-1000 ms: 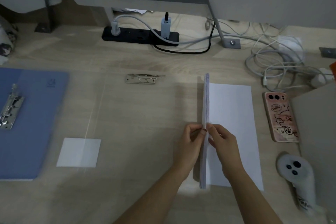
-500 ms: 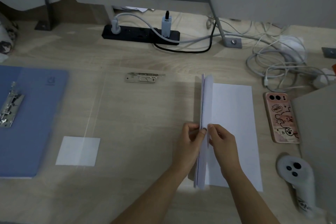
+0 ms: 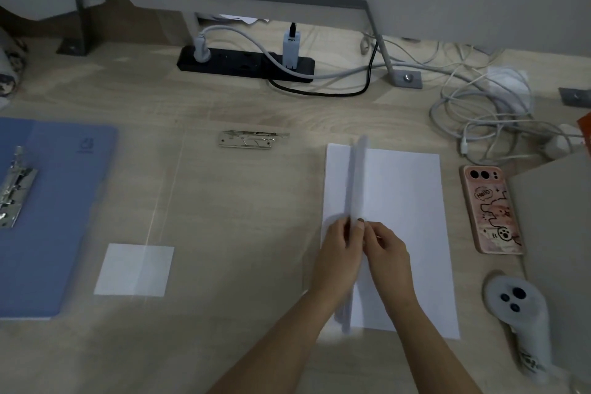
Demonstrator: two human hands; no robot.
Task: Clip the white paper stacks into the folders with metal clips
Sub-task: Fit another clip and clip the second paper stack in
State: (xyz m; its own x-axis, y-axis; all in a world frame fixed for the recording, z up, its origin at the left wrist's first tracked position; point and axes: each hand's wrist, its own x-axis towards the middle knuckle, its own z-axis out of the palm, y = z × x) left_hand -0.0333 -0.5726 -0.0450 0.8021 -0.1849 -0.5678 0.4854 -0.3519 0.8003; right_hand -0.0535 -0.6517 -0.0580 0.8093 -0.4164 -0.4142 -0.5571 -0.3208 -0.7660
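Early stage: a bundle of white sheets (image 3: 357, 182) is pinched upright on edge by the fingers of the left hand (image 3: 335, 253) and right hand (image 3: 388, 253), over the paper stack (image 3: 406, 201) laid flat on the surface (image 3: 249, 233); well apart, the blue folder (image 3: 64, 201) is shown without paper and the loose metal clip (image 3: 246, 140) untouched, so all clipping is judged outstanding.

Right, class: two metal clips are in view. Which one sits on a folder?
The left clip, lying on the blue folder. The middle clip lies on the bare wooden desk, apart from any folder.
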